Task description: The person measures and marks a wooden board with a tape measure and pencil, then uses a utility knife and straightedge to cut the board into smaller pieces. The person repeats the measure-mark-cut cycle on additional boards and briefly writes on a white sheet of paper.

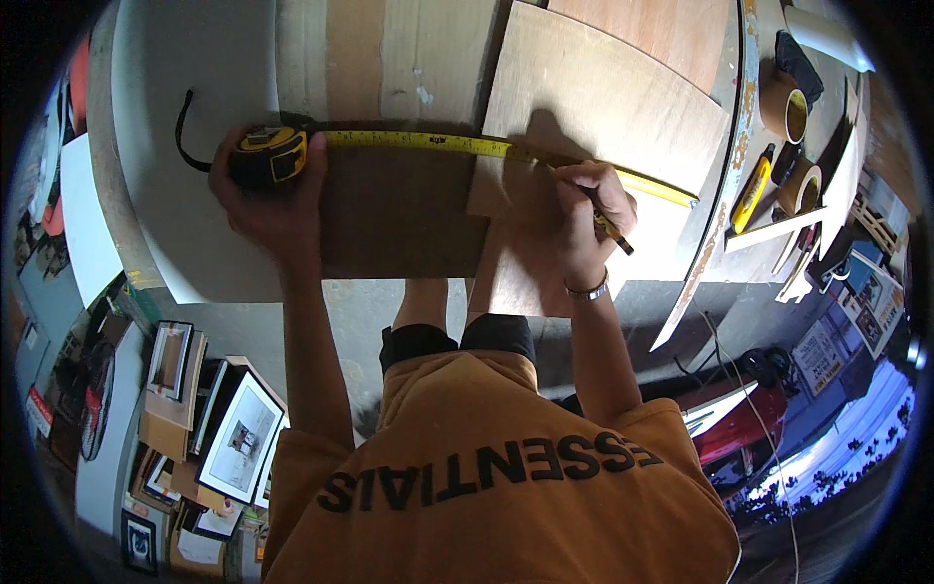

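Note:
My left hand (275,200) is closed round the case of a black and yellow tape measure (276,156); a black wrist strap trails from it. The yellow blade (413,140) stretches right across the boards, its hooked end lying past my right hand near the right side of the plywood. In my right hand (594,209) is a dark pencil (615,234), gripped in the fingers beside the blade, over the light plywood sheet (593,88). Its tip is hard to make out. Under the blade lies a darker brown board (399,214).
Along the bench's right side are tape rolls (784,109), a yellow utility knife (752,190) and wood strips (775,230). A long metal straightedge (715,219) lies right of the plywood. Picture frames (240,440) are stacked at lower left. A cable (744,380) hangs at right.

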`<state>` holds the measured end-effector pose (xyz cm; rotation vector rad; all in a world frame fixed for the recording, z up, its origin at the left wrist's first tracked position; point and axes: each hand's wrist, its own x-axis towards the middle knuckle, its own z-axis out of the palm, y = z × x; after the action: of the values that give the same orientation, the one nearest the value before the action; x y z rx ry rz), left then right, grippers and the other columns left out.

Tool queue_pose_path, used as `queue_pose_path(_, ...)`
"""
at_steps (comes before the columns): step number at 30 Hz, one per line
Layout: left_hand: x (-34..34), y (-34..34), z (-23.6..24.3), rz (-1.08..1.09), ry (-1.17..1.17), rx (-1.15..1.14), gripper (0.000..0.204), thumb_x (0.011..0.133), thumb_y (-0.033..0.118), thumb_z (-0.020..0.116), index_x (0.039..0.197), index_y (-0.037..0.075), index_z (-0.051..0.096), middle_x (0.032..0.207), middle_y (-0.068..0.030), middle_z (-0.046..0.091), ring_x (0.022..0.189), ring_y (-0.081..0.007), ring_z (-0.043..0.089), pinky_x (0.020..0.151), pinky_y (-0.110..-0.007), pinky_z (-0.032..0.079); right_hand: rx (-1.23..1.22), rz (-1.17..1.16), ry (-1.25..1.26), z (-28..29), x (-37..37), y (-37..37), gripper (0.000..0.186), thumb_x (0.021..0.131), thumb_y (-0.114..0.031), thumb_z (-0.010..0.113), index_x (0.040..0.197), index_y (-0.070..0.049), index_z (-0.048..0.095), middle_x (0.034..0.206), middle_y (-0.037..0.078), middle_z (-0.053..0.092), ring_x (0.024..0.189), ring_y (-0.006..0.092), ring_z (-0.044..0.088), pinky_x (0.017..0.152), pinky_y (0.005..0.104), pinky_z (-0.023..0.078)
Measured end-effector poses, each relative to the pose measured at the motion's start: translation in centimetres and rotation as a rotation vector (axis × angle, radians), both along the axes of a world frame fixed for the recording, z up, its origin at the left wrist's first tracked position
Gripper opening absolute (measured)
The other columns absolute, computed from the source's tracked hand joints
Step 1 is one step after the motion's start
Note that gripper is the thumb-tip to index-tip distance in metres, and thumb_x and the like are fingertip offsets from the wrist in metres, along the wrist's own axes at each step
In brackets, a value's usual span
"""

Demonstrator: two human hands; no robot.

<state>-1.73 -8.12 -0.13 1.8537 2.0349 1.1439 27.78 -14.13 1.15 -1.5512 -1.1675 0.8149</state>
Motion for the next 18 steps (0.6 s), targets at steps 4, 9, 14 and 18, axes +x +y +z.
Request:
queue_pose_path(4, 0.3, 0.4, -0.1, -0.013, -0.024, 0.009, 0.079, 0.074, 0.029, 0.094, 0.134, 0.003, 0.05, 0.126, -0.0149, 0.058, 0.116, -0.0286, 0.061, 0.103, -0.042, 0.054, -0.015, -0.007, -0.034, 0.2, -0.7, 0.3, 0.012, 0.079, 0.005, 0.056, 0.081, 0.003, 0.068, 0.07, 0.001, 0.061, 0.063, 0.0046, 0.048, 0.058, 0.0207, 0.037)
queue_pose_path(9, 0.3, 0.5, 0.0, 0.013, 0.016, -0.026, 0.082, 0.074, 0.03, 0.094, 0.136, 0.004, 0.048, 0.129, -0.0152, 0.055, 0.119, -0.0294, 0.061, 0.105, -0.043, 0.054, -0.1, -0.057, -0.015, 0.1, -1.2, 0.6, 0.014, 0.079, 0.007, 0.055, 0.08, 0.002, 0.068, 0.072, 0.001, 0.063, 0.064, 0.0043, 0.049, 0.059, 0.0205, 0.038)
queue_pose_path(14, 0.1, 0.4, -0.3, -0.001, 0.022, -0.012, 0.082, 0.074, 0.03, 0.094, 0.136, 0.004, 0.048, 0.129, -0.0148, 0.056, 0.12, -0.0297, 0.061, 0.105, -0.044, 0.054, -0.083, -0.033, -0.067, 0.0, -1.2, 0.6, 0.015, 0.077, 0.007, 0.056, 0.079, 0.001, 0.069, 0.072, 0.001, 0.064, 0.064, 0.0046, 0.05, 0.059, 0.0203, 0.038)
queue_pose_path(18, 0.0, 0.4, -0.5, 0.013, 0.027, -0.02, 0.083, 0.073, 0.03, 0.095, 0.137, 0.004, 0.047, 0.129, -0.0147, 0.056, 0.119, -0.0295, 0.061, 0.104, -0.044, 0.054, -0.08, -0.026, -0.09, -0.2, -1.2, 0.7, 0.015, 0.077, 0.007, 0.056, 0.079, 0.001, 0.07, 0.072, 0.001, 0.064, 0.063, 0.0051, 0.051, 0.058, 0.0212, 0.04)
